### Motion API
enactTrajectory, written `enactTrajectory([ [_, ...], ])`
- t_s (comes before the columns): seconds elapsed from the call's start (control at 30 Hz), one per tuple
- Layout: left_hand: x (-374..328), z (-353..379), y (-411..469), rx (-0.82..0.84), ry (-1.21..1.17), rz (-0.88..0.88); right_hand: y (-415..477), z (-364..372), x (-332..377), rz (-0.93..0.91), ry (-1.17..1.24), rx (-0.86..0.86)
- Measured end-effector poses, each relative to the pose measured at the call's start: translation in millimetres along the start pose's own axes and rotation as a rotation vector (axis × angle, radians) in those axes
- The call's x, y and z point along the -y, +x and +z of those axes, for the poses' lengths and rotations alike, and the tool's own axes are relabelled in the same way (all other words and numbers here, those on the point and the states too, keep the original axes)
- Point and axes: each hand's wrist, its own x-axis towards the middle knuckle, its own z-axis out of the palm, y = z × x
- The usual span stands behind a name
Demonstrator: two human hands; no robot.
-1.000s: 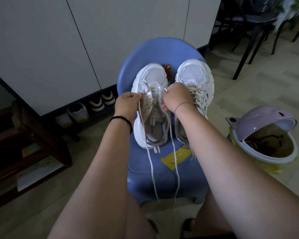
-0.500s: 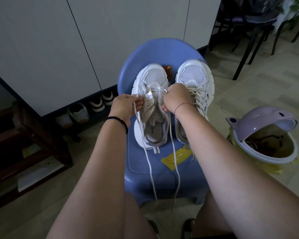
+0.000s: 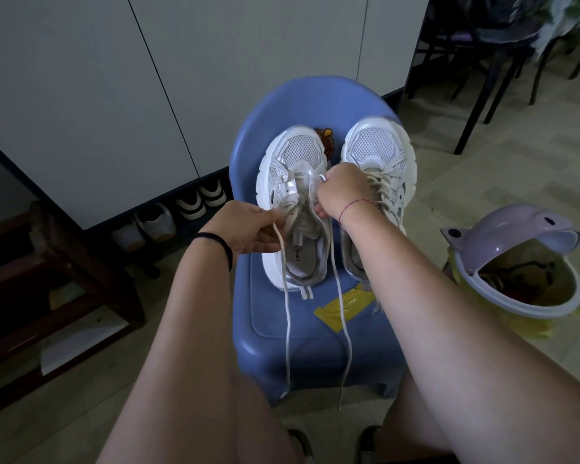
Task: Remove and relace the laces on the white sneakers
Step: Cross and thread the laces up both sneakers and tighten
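Two white sneakers stand side by side on a blue plastic chair [image 3: 315, 98], toes pointing away from me. The left sneaker [image 3: 293, 162] has its lace mostly loosened; two long white lace ends [image 3: 287, 316] hang over the seat's front edge. My left hand [image 3: 245, 229] pinches the left strand beside the shoe's left eyelets. My right hand [image 3: 344, 189] grips the lace at the right eyelets, fingers curled over the shoe's tongue area. The right sneaker [image 3: 380, 152] is still laced and partly hidden behind my right wrist.
A yellow strip [image 3: 344, 308] lies on the seat. A lilac-lidded bin [image 3: 516, 262] with a yellow liner stands at the right. Shoes [image 3: 188, 209] sit under white cabinets at the left, beside a dark wooden stool [image 3: 64, 279]. Black chair legs [image 3: 476, 105] stand at the back right.
My left hand has drawn back toward me and leftward, pulling the left lace strand out from the shoe. My right hand has stayed at the right eyelets.
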Motion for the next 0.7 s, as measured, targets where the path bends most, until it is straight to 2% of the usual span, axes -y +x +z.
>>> enactTrajectory([
  [0.17,2.3,-0.7,6.6,-0.098,0.089,0.059,0.2,-1.8,-1.8,0.020,-0.021,0.028],
  [0.5,4.4,2.8,15.4,-0.198,0.070,0.127,-7.9,-18.3,-0.8,-0.025,-0.268,0.009],
  [0.57,4.7,4.6,18.5,-0.335,0.137,0.191,-10.7,-26.7,-0.6,0.012,-0.103,0.054],
  [0.63,-2.0,11.0,11.8,-0.477,0.203,0.330,-18.5,-38.5,-1.0,0.130,0.202,0.159],
  [0.7,-11.9,23.0,1.0,-0.389,0.124,0.455,-32.0,-51.1,1.2,0.244,0.514,0.327],
])
